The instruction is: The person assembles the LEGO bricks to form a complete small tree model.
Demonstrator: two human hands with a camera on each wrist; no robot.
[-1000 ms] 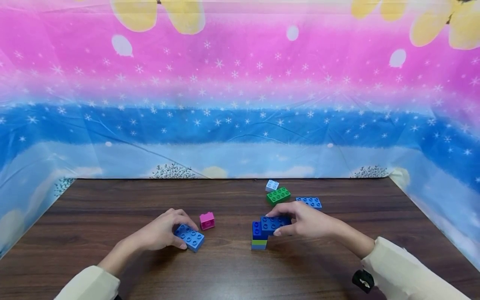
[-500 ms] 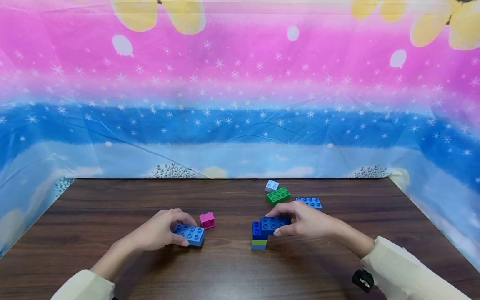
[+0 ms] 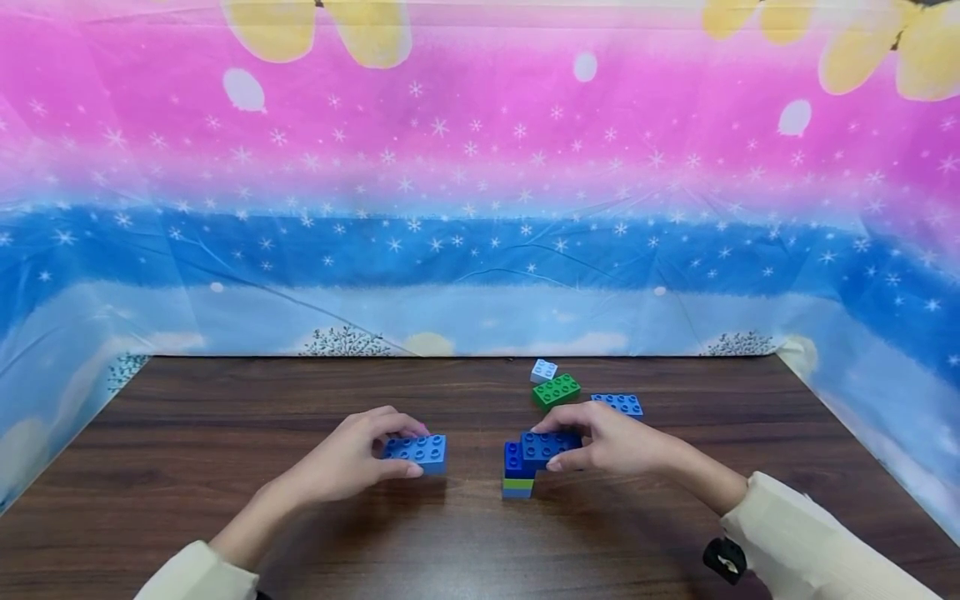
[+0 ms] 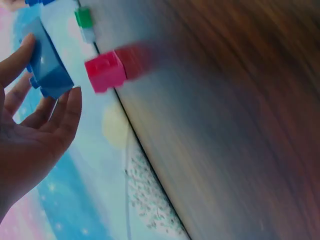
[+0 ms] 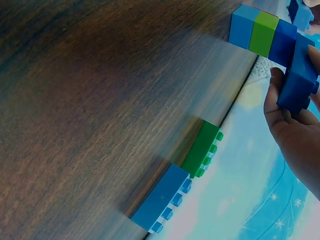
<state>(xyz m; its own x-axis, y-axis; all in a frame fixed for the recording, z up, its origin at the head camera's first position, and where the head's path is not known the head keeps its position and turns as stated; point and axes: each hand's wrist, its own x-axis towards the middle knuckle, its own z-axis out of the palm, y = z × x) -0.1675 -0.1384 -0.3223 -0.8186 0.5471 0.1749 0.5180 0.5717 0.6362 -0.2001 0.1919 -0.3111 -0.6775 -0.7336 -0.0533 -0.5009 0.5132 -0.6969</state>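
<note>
Head: right hand [image 3: 611, 437] grips dark-blue brick [image 3: 540, 448] topping stack [image 3: 518, 475], away from worktop's [image 3: 337, 379] back edge; left hand [image 3: 351, 452] pinches light-blue brick [image 3: 416, 451], unattached. Left wrist: pink brick [image 4: 105, 72] loose. Right wrist: green brick [image 5: 200, 150], mid-blue brick [image 5: 160, 197] also loose; stacking seems partway.

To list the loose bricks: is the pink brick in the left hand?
No, the left wrist view shows the pink brick on the table, apart from the left hand, which grips a blue brick.

Bare hands [image 3: 352, 454], cream sleeves [image 3: 813, 533] worn left and right, a black, pale-marked piece [image 3: 723, 560] beside the right cuff [image 3: 748, 506].
</note>
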